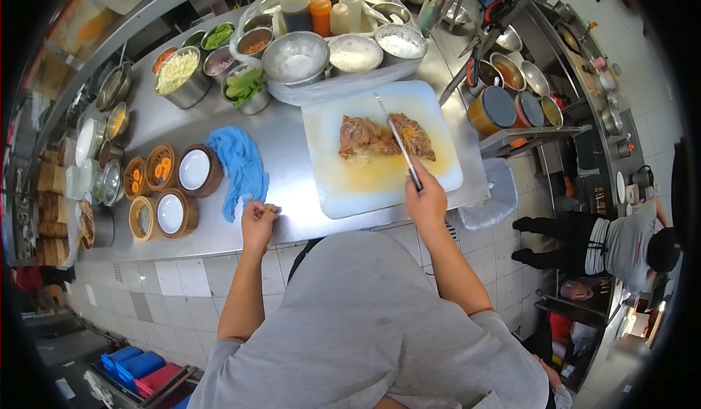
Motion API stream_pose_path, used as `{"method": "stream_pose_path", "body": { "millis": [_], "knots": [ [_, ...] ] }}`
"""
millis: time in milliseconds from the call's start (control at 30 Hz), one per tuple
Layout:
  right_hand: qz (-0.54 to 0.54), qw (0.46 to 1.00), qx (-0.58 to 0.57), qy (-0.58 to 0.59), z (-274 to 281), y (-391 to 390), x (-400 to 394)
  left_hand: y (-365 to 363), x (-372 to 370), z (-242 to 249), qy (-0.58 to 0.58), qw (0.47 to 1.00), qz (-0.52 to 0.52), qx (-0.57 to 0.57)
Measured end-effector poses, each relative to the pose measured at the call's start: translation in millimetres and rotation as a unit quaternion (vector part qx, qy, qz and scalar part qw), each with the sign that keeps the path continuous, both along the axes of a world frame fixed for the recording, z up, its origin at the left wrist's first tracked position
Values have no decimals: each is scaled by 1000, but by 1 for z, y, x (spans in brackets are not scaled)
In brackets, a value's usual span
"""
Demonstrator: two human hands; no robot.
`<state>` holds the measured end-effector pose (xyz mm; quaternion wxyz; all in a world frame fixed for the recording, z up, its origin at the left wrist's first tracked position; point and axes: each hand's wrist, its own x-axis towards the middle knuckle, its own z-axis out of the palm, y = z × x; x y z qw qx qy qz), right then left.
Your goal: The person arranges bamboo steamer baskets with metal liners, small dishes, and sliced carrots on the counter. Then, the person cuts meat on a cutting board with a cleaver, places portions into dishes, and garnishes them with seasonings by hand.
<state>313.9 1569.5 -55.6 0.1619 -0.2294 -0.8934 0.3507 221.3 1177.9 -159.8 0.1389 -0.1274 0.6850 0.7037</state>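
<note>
Now, your right hand (426, 199) is wrapped tight around the dark handle of a knife (398, 140), at the near edge of the white cutting board (328, 183). The knife's long axis runs from your hand up and slightly to the left, away from you, with the tip pointing toward the metal bowls (296, 57) at the back of the bench (175, 128). Its blade lies across the meat (365, 137), a brown slab near the middle of the board sitting in a yellowish pool of juice; the meat's longer side runs left to right, roughly across the blade. Whether the edge is pressing into the meat or only resting on it is hard to make out

Your left hand (258, 218) sits on the near bench edge, fingers curled loosely in, holding nothing that you can see, just beside the blue cloth (239, 164). Left of the cloth stand small bamboo steamers (162, 167), some with white dishes inside. The lens rim cuts off the corners, and your grey hood (365, 314) hides everything below the bench edge. Another person (628, 242) stands at the right, partly cropped
</note>
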Motion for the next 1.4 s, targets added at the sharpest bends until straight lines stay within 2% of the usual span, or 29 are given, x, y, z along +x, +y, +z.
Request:
{"method": "stream_pose_path", "body": {
  "millis": [33,100,133,200,333,367,433,500,533,567,600,633,700,767,800,833,900,933,967,1000,1033,1067,1100,1133,1200,1267,1333,1367,1400],
  "knots": [
    [-2,1000,0,3,-6,12,1,4,-1,5,3,1000,-2,0],
    [-40,987,-67,138,-24,40,-2,12,-1,14,8,999,15,-36],
    [-44,987,-67,141,-19,55,-3,14,-2,14,11,999,11,-36],
    [-93,988,118,43,-6,88,-7,18,-2,13,40,996,-12,-74],
    [-99,975,188,-63,-36,143,-24,28,-8,11,55,990,-89,-99],
    [-107,975,187,-61,-54,151,-32,35,-7,21,22,993,-95,-73],
    [-9,973,221,-67,-77,165,-32,59,-10,42,-5,991,-125,-53],
    [-10,941,338,21,-85,154,-36,81,-12,57,-75,994,-77,21],
    [-8,959,270,85,-69,134,-42,93,-18,59,-75,992,-96,18],
    [2,981,174,87,-43,102,-38,110,-24,59,-90,989,-40,107],
    [58,970,194,133,-29,78,-33,131,-29,59,-109,975,17,195],
    [195,953,65,224,-2,59,-28,156,-28,68,-119,974,-4,194],
    [243,928,145,244,12,21,-13,209,-12,117,-161,908,-191,338],
    [249,920,130,275,17,30,-5,259,26,178,-188,847,-314,387],
    [269,905,109,310,18,31,-6,270,34,178,-146,841,-364,372],
    [232,905,105,341,4,47,-3,276,39,178,-101,835,-408,355],
    [203,894,66,394,-2,100,21,286,40,182,-101,773,-494,385],
    [119,895,164,396,2,124,32,286,37,181,-94,786,-476,383],
    [52,906,150,393,-1,151,44,285,33,179,-14,798,-546,255],
    [-30,926,181,331,3,180,58,286,27,176,60,788,-602,116],
    [-78,957,164,226,8,203,70,287,17,167,63,802,-585,108],
    [-132,951,256,110,-17,231,82,287,4,153,217,800,-540,-146],
    [-221,913,328,-99,-19,231,96,285,-10,141,340,726,-449,-395],
    [-270,884,348,-155,-70,261,111,285,-26,135,305,727,-421,-449],
    [-222,951,212,32,-79,256,125,283,-62,114,237,729,-389,-512],
    [-131,991,-12,16,-68,216,114,277,-89,83,224,723,-411,-509],
    [41,993,-86,-70,-57,160,93,278,-95,81,243,695,-435,-518],
    [175,983,-41,-43,-62,137,78,282,-94,88,247,677,-440,-536],
    [299,954,7,-14,-69,118,66,285,-100,83,227,699,-442,-514]
  ]
}}
